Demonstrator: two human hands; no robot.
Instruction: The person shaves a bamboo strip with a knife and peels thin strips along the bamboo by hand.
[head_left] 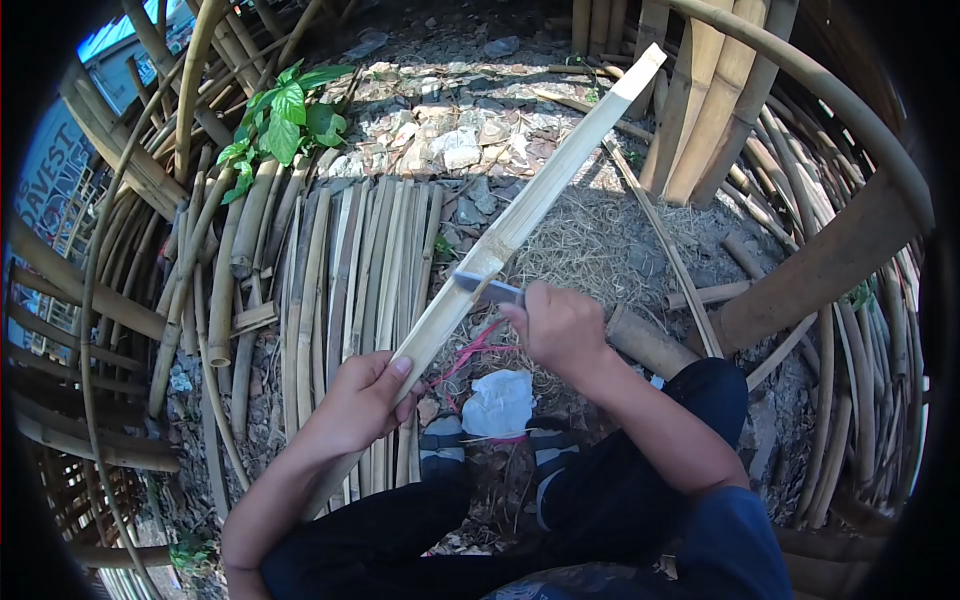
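Observation:
A long split bamboo strip (535, 205) slants from the lower left up to the upper right, its pale inner face showing. My left hand (368, 402) is wrapped round its lower part, thumb on top. In my right hand (560, 330) is a knife (490, 288), gripped by the handle, which my fingers hide. The blade lies across the strip near a joint, at the middle of the view. Below the strip, between my hands, are pink string (468, 352) and a crumpled white bag (498, 403) on the ground.
Many split strips (365, 270) lie side by side at the left. A leafy plant (285, 115) grows behind them. Thick bamboo poles (715, 110) stand at the upper right, and a large pole (820, 260) slants at the right. My shoes (443, 450) are below.

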